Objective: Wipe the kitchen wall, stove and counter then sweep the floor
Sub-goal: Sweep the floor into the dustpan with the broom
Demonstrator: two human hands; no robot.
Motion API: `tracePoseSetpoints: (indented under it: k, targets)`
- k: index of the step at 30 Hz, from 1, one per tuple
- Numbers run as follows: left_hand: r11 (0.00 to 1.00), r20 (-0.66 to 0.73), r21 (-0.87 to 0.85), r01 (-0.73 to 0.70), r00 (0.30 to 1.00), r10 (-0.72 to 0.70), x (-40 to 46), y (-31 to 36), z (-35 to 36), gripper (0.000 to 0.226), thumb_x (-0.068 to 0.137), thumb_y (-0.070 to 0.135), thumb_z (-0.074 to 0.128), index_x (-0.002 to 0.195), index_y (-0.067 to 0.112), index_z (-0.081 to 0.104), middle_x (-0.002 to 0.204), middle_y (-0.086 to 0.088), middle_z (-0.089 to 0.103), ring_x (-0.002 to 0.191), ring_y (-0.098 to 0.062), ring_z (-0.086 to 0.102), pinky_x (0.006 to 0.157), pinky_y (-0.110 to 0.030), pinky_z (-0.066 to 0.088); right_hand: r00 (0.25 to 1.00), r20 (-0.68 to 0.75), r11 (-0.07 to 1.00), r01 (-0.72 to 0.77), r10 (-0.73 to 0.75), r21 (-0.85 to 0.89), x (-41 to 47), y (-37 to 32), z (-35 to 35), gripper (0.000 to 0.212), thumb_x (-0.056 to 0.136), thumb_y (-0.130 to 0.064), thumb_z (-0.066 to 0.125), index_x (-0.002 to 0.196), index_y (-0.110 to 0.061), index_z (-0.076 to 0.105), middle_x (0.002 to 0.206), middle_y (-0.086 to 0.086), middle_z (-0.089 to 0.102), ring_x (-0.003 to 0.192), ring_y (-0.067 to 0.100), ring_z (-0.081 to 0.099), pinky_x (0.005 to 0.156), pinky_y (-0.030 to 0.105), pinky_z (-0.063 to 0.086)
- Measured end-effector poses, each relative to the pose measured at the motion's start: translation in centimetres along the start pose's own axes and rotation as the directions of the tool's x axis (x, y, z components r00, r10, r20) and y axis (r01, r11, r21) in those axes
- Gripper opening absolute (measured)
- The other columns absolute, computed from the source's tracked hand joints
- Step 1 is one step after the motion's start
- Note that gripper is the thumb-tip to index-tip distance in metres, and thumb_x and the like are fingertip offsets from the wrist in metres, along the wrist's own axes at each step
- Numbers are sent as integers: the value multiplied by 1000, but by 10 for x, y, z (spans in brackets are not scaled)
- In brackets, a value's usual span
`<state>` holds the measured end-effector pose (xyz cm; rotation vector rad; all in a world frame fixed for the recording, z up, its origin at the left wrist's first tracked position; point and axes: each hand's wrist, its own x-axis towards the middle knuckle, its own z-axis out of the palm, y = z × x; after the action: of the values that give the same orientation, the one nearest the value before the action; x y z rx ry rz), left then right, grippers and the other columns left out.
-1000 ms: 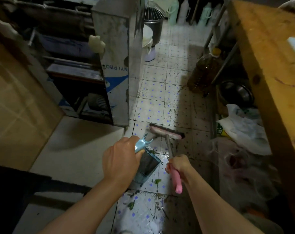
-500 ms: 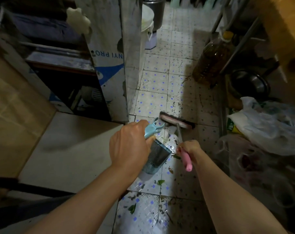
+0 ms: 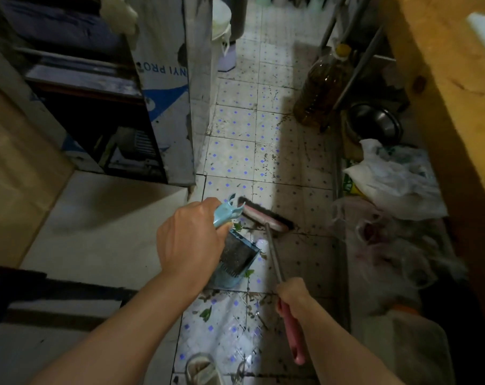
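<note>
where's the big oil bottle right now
In the head view the large amber plastic oil bottle with a yellow cap stands on the tiled floor upper right, against the metal rack legs, beside the steel bowl.

We see a glossy tiled floor (image 3: 235,159), a pale-blue plastic dustpan (image 3: 235,257), a metal-shafted broom (image 3: 273,254) with pink plastic grip, rough wood counter (image 3: 444,87) at two o'clock, crinkled plastic bags (image 3: 396,179)

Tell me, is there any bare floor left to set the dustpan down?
Yes: the tiles between the cabinet and the oil bottle are bare. The pale slab beside the left hand too. By the plastic bags it's crowded.
</note>
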<state>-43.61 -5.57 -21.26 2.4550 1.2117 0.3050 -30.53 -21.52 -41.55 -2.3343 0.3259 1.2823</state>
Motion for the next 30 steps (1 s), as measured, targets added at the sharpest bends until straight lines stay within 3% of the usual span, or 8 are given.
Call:
tracePoseSetpoints:
  k: [2,7,12,15,18,24,28,30]
  targets:
    - [1000,-4,18,-12,1000,12,-19,3,-6,20,81,37,69,95,24,64,83,0,64,74,-21,58,58,-29,34,1000,20,1000,-6,5,27,-15,13,2,30,95,-3,48,64,-3,47,60,13,53,37,19,54,48,31,49]
    - [1000,21,12,-10,1000,10,-74,7,-21,21,83,38,67,97,23,63,85,-1,65,79,-24,61,60,-29,37,997,67,993,-47,39,108,-64,56,2,33,94,7,40,62,0,43,46,15,44,34,20,43,31,19,33]
    - [999,21,33,-25,999,24,-121,3,-32,22,83,40,67,95,22,63,82,-2,63,78,-26,60,60,-29,35,995,88,994,-58,49,92,-87,97,9,23,94,5,40,72,0,47,62,16,46,46,22,45,42,27,35]
    - [999,31,29,-28,999,27,-139,5,-38,21,82,40,67,93,22,63,80,-3,62,78,-27,60,61,-29,37,998,59,998,2,-6,63,-103,110,9,11,92,6,45,88,3,55,67,18,49,42,21,46,39,22,37]
    - [998,36,38,-40,999,39,-144,6,-41,21,82,39,67,93,22,63,78,-1,60,75,-25,59,60,-29,36,999,39,997,30,-33,69,-112,115,9,13,92,3,46,97,7,58,72,18,50,42,20,47,38,21,38]
    - [996,21,49,-72,997,71,-120,16,-31,21,82,39,68,94,23,64,76,0,60,68,-19,52,57,-29,35,998,-4,992,66,-66,109,-104,77,-15,12,97,-3,45,92,4,53,77,18,57,44,20,51,33,22,39]
    - [995,43,1,-95,995,95,-92,27,-12,22,81,38,69,95,22,65,80,-3,65,75,-25,60,60,-32,42,996,-61,986,73,-64,148,-63,41,-37,16,97,-4,45,100,7,56,79,18,57,50,21,53,47,27,47]
    - [994,42,-16,-107,993,108,-78,33,-3,21,81,38,69,95,23,64,80,-2,65,76,-25,60,61,-32,42,993,-101,986,72,-57,153,-38,24,-49,17,96,-3,44,102,7,57,81,19,59,52,23,55,46,29,45]
